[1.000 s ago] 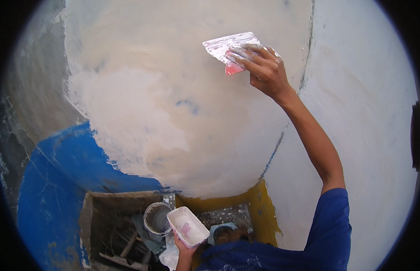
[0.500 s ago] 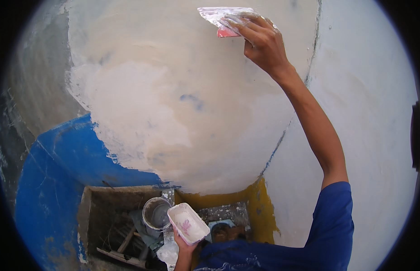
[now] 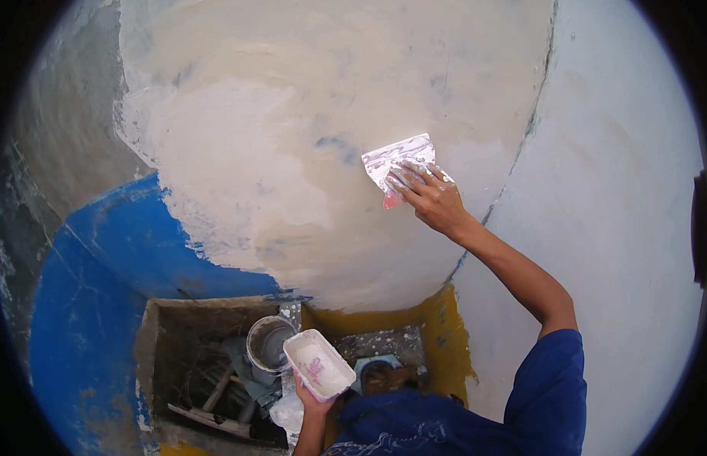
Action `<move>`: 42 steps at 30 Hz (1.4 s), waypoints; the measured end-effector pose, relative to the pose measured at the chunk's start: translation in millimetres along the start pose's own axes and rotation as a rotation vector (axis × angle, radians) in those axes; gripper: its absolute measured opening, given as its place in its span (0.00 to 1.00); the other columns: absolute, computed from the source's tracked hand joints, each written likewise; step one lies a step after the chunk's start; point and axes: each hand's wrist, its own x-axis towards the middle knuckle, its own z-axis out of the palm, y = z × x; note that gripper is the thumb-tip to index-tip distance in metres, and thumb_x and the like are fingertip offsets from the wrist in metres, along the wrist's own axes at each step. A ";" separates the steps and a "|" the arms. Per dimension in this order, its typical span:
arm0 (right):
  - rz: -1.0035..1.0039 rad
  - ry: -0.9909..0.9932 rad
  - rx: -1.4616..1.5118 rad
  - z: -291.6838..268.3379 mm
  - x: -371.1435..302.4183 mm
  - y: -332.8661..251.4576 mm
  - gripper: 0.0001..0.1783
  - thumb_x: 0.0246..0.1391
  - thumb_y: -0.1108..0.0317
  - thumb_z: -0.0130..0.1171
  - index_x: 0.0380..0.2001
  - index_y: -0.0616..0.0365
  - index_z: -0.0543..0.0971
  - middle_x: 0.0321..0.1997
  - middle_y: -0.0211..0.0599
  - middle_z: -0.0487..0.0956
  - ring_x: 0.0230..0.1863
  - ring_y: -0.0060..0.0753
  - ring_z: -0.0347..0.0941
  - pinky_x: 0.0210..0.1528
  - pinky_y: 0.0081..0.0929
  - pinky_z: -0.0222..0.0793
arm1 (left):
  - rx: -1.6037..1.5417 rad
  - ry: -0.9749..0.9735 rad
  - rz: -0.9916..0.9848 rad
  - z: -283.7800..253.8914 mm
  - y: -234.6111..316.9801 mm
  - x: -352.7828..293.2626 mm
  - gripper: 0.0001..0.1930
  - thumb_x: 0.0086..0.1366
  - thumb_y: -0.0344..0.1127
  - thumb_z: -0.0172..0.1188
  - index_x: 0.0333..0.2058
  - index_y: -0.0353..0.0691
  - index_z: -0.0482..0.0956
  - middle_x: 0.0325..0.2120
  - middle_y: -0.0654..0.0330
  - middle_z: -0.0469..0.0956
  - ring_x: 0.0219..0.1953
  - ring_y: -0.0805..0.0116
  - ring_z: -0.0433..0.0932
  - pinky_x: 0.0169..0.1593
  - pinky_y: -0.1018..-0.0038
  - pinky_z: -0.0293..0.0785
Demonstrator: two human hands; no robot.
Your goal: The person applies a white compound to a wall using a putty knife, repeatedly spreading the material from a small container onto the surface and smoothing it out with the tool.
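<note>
Putty knife (image 3: 395, 161) on the patchy wall (image 3: 232, 129), right hand (image 3: 433, 199) gripping it, fingers (image 3: 406, 182) over the smeared blade (image 3: 399, 151): likely light, springy, slick, best held near the red handle (image 3: 392, 201). Lower, left hand (image 3: 314, 399) cups a rectangular plastic tub (image 3: 336, 360) beside a bucket (image 3: 261, 346).

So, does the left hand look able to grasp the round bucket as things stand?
Probably not: the left hand is holding the white tub, so it does not look free. The round bucket itself appears close beside the tub, with most of its open top uncovered.
</note>
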 end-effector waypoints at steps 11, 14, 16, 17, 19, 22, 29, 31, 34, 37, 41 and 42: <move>-0.003 0.407 -0.153 -65.4 172.1 64.4 0.34 0.40 0.84 0.59 0.53 0.42 0.80 0.49 0.28 0.83 0.55 0.34 0.75 0.52 0.37 0.75 | 0.032 0.016 -0.030 11.7 8.5 4.8 0.38 0.64 0.64 0.46 0.65 0.44 0.61 0.60 0.49 0.68 0.59 0.41 0.69 0.61 0.40 0.63; -0.074 0.492 -0.129 -76.0 232.1 80.8 0.20 0.47 0.81 0.52 0.44 0.58 0.82 0.40 0.41 0.83 0.53 0.44 0.75 0.51 0.43 0.72 | 0.042 -0.020 -0.041 12.2 9.8 4.9 0.36 0.66 0.64 0.46 0.67 0.51 0.59 0.63 0.56 0.66 0.63 0.46 0.65 0.63 0.39 0.60; -0.100 0.488 -0.103 -70.8 233.1 74.2 0.20 0.47 0.81 0.52 0.44 0.58 0.82 0.41 0.41 0.83 0.53 0.45 0.75 0.50 0.43 0.72 | 0.035 -0.027 -0.036 13.0 9.9 3.6 0.36 0.66 0.64 0.46 0.67 0.51 0.59 0.63 0.56 0.66 0.63 0.46 0.66 0.64 0.39 0.60; 0.006 0.312 -0.102 -66.4 219.8 63.1 0.26 0.44 0.82 0.56 0.48 0.50 0.81 0.45 0.34 0.83 0.54 0.39 0.75 0.52 0.39 0.73 | 0.029 -0.037 -0.036 13.3 10.0 2.8 0.36 0.66 0.64 0.46 0.67 0.51 0.59 0.63 0.56 0.66 0.63 0.47 0.66 0.64 0.39 0.60; -0.133 0.431 -0.244 -37.9 190.1 63.7 0.26 0.45 0.79 0.56 0.48 0.44 0.81 0.47 0.25 0.82 0.52 0.30 0.76 0.47 0.32 0.77 | 0.003 0.006 -0.016 18.9 6.5 1.5 0.36 0.66 0.63 0.46 0.66 0.48 0.61 0.61 0.54 0.67 0.61 0.44 0.68 0.62 0.40 0.62; -0.078 0.204 -0.129 -8.5 111.8 22.9 0.25 0.47 0.78 0.56 0.49 0.44 0.81 0.54 0.30 0.80 0.59 0.32 0.73 0.58 0.38 0.72 | -0.034 0.062 0.022 21.9 8.6 -8.8 0.36 0.66 0.63 0.45 0.64 0.46 0.63 0.59 0.51 0.69 0.58 0.42 0.70 0.60 0.40 0.65; -0.096 -0.087 0.109 16.4 -22.7 -31.6 0.21 0.46 0.76 0.57 0.46 0.47 0.82 0.56 0.27 0.79 0.61 0.33 0.72 0.61 0.37 0.70 | -0.010 0.073 0.043 11.9 14.7 -14.1 0.35 0.67 0.62 0.45 0.64 0.46 0.62 0.58 0.50 0.70 0.58 0.42 0.70 0.60 0.40 0.65; -0.096 -0.057 0.141 10.9 -17.7 -31.7 0.22 0.45 0.77 0.57 0.45 0.46 0.83 0.55 0.27 0.80 0.60 0.32 0.73 0.60 0.36 0.71 | -0.012 0.073 0.049 10.7 16.1 -14.5 0.35 0.67 0.62 0.45 0.65 0.45 0.62 0.58 0.50 0.70 0.58 0.42 0.70 0.60 0.40 0.65; -0.108 0.115 0.131 -21.1 36.8 -24.1 0.26 0.41 0.81 0.57 0.45 0.45 0.83 0.53 0.27 0.81 0.57 0.31 0.75 0.56 0.35 0.72 | -0.012 0.064 0.056 12.8 14.9 -10.6 0.35 0.66 0.62 0.45 0.65 0.45 0.62 0.59 0.50 0.69 0.58 0.42 0.70 0.60 0.41 0.65; -0.024 0.290 -0.057 -30.4 101.5 7.7 0.32 0.38 0.82 0.57 0.51 0.43 0.81 0.53 0.23 0.80 0.57 0.32 0.73 0.54 0.36 0.71 | -0.008 0.073 0.032 14.6 17.2 -4.7 0.36 0.66 0.63 0.45 0.64 0.45 0.62 0.59 0.50 0.69 0.58 0.43 0.70 0.61 0.42 0.65; 0.022 0.342 -0.206 -31.0 150.1 51.3 0.31 0.42 0.81 0.57 0.51 0.42 0.80 0.53 0.25 0.80 0.56 0.32 0.74 0.54 0.36 0.71 | -0.012 0.051 0.003 21.2 14.1 -0.6 0.36 0.66 0.63 0.46 0.64 0.45 0.62 0.59 0.50 0.69 0.58 0.44 0.70 0.61 0.42 0.65; 0.024 0.341 -0.206 -29.6 144.6 50.1 0.31 0.42 0.81 0.57 0.51 0.42 0.80 0.53 0.25 0.80 0.56 0.32 0.74 0.54 0.36 0.71 | -0.010 0.052 0.002 22.3 14.1 -0.7 0.36 0.66 0.63 0.46 0.64 0.45 0.62 0.59 0.50 0.69 0.58 0.44 0.70 0.61 0.42 0.65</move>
